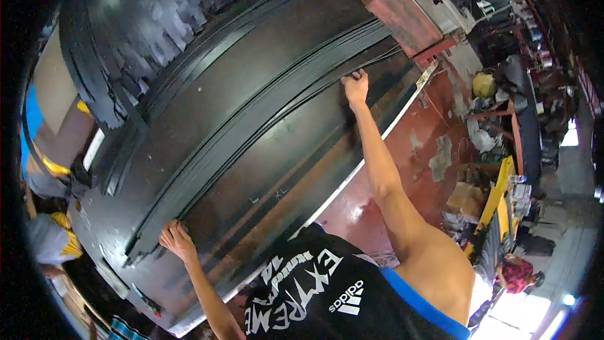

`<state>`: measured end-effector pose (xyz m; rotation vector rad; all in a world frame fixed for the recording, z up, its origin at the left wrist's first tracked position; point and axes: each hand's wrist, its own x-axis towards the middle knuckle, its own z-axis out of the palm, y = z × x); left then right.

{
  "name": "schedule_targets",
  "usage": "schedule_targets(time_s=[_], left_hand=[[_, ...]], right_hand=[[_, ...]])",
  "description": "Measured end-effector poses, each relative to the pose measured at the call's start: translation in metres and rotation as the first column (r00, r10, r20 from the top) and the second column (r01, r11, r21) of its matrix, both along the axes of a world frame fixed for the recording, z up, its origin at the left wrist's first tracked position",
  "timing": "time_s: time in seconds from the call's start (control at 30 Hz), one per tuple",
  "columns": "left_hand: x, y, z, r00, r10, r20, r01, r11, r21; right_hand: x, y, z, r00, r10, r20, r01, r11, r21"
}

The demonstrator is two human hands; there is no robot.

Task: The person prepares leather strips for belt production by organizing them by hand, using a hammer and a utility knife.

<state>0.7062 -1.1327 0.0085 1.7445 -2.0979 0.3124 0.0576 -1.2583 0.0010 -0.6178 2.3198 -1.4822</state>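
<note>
Long thin black strips [277, 97] lie side by side in a band across a dark worktable [220, 97]. At the lower left end of the band my left hand [178, 240] is closed, its fingertips pinching the end of the nearest strip. Farther up the same side my right hand [355, 86] is closed with curled fingers around a strip that stands slightly apart from the band. Beyond my right hand, the strips run up to a reddish metal machine [406, 19] at the table's far right.
More dark strips [157, 16] hang in a thick bunch at the upper left. A small tool [151, 302] lies near the lower left corner. Right of the table's pale edge is a worn red floor [415, 145], with a yellow beam [494, 204] and cardboard boxes [467, 198].
</note>
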Motion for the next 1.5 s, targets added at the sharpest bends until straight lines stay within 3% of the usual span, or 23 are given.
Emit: schedule_targets(time_s=[0.1, 0.17, 0.2, 0.23, 0.3, 0.37, 0.43, 0.5, 0.57, 0.6, 0.67, 0.77, 0.83, 0.87, 1.0, 1.1, 1.17, 1.23, 1.27, 1.3, 1.37, 1.47, 1.5], left_hand=[[0.0, -0.004, 0.011, 0.999, -0.032, -0.007, 0.032, 0.998, 0.045], [0.005, -0.005, 0.014, 0.999, -0.052, -0.01, 0.052, 0.996, 0.066], [0.008, -0.005, 0.012, 0.998, -0.054, -0.022, 0.056, 0.993, 0.106], [0.012, -0.005, 0.009, 0.998, -0.052, -0.032, 0.057, 0.987, 0.148], [0.014, -0.005, 0.004, 0.999, -0.031, -0.037, 0.036, 0.989, 0.144], [0.013, -0.005, 0.006, 0.999, -0.003, -0.046, 0.01, 0.99, 0.144], [0.01, -0.004, 0.011, 0.998, -0.012, -0.066, 0.022, 0.988, 0.155], [0.008, -0.005, 0.006, 1.0, 0.005, -0.028, -0.001, 0.993, 0.121], [-0.001, -0.008, 0.016, 0.996, -0.006, -0.091, 0.016, 0.995, 0.103], [0.003, -0.004, 0.011, 0.999, 0.031, -0.031, -0.027, 0.993, 0.117], [-0.009, -0.007, 0.017, 0.996, 0.056, -0.065, -0.05, 0.994, 0.097], [-0.028, -0.012, 0.021, 0.996, 0.072, -0.048, -0.067, 0.994, 0.088], [-0.036, -0.014, 0.019, 0.994, 0.094, -0.063, -0.088, 0.991, 0.102], [-0.038, -0.014, 0.018, 0.992, 0.092, -0.08, -0.082, 0.989, 0.123], [-0.045, -0.019, 0.024, 0.985, 0.041, -0.165, -0.028, 0.997, 0.075], [-0.045, -0.023, 0.02, 0.983, 0.084, -0.165, -0.064, 0.99, 0.124], [-0.042, -0.026, 0.013, 0.98, 0.118, -0.162, -0.097, 0.986, 0.135], [-0.044, -0.026, 0.011, 0.979, 0.132, -0.155, -0.114, 0.987, 0.117], [-0.044, -0.025, 0.011, 0.978, 0.107, -0.178, -0.091, 0.991, 0.097], [-0.047, -0.023, 0.014, 0.976, 0.079, -0.202, -0.065, 0.995, 0.077], [-0.051, -0.013, 0.021, 0.979, 0.072, -0.191, -0.063, 0.997, 0.05], [-0.052, 0.005, 0.03, 0.978, -0.027, -0.205, 0.019, 0.999, -0.043], [-0.052, 0.019, 0.034, 0.959, -0.089, -0.268, 0.116, 0.99, 0.086]], right_hand=[[-0.016, -0.018, 0.002, 1.0, -0.018, 0.001, 0.018, 0.999, -0.045], [-0.034, -0.033, -0.001, 0.994, 0.054, 0.098, -0.052, 0.998, -0.019], [-0.036, -0.04, -0.003, 0.993, -0.003, 0.117, 0.014, 0.996, -0.089], [-0.041, -0.04, -0.002, 0.979, 0.001, 0.203, 0.023, 0.993, -0.116], [-0.054, -0.045, -0.012, 0.976, 0.037, 0.216, 0.025, 0.961, -0.274], [-0.066, -0.05, -0.015, 0.964, 0.06, 0.259, 0.021, 0.954, -0.3], [-0.063, -0.051, -0.007, 0.976, -0.037, 0.216, 0.091, 0.966, -0.244], [-0.066, -0.046, -0.007, 0.977, 0.048, 0.21, 0.004, 0.97, -0.242], [-0.06, -0.042, -0.007, 0.998, 0.031, -0.052, -0.03, 0.999, 0.01], [-0.049, -0.035, -0.017, 0.999, 0.041, 0.032, -0.039, 0.998, -0.057], [-0.006, -0.021, -0.026, 0.963, 0.12, 0.24, -0.084, 0.984, -0.154], [0.121, 0.026, 0.027, 0.81, 0.187, 0.555, -0.11, 0.98, -0.169], [0.175, 0.037, 0.04, 0.715, 0.201, 0.67, -0.108, 0.978, -0.178], [0.181, 0.036, 0.036, 0.625, 0.313, 0.715, -0.186, 0.95, -0.253], [0.195, 0.02, 0.027, 0.582, 0.338, 0.74, -0.166, 0.94, -0.3], [0.197, 0.025, 0.033, 0.659, 0.355, 0.663, -0.217, 0.934, -0.283], [0.198, 0.037, 0.038, 0.671, 0.526, 0.522, -0.522, 0.836, -0.171], [0.198, 0.05, 0.046, 0.702, 0.583, 0.409, -0.6, 0.794, -0.1], [0.193, 0.057, 0.052, 0.62, 0.766, 0.17, -0.784, 0.615, 0.085], [0.188, 0.064, 0.057, 0.431, 0.902, -0.034, -0.85, 0.418, 0.319], [0.177, 0.079, 0.061, 0.365, 0.93, -0.046, -0.874, 0.359, 0.327], [0.158, 0.099, 0.068, -0.028, 0.999, -0.02, -0.834, -0.012, 0.551], [0.154, 0.103, 0.07, -0.017, 1.0, -0.023, -0.832, -0.002, 0.555]])
